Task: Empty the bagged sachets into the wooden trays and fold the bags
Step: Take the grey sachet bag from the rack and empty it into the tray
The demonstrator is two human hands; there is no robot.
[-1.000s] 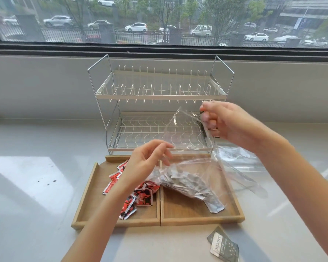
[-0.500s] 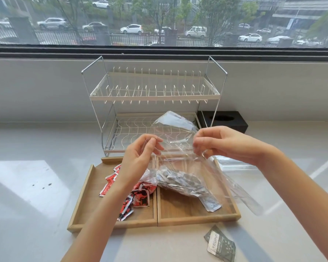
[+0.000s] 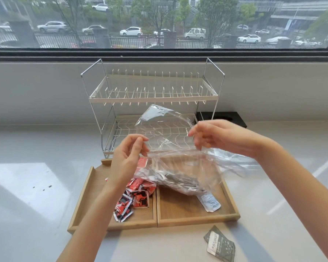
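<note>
Since a moment ago both my hands have dropped and pulled the clear bag wider over the right wooden tray, centre frame. My left hand fingers pinch its near edge; my right hand fingers grip the far edge. Grey sachets could spill sideways onto the red sachets in the left tray, or join the stray sachet on the surface.
</note>
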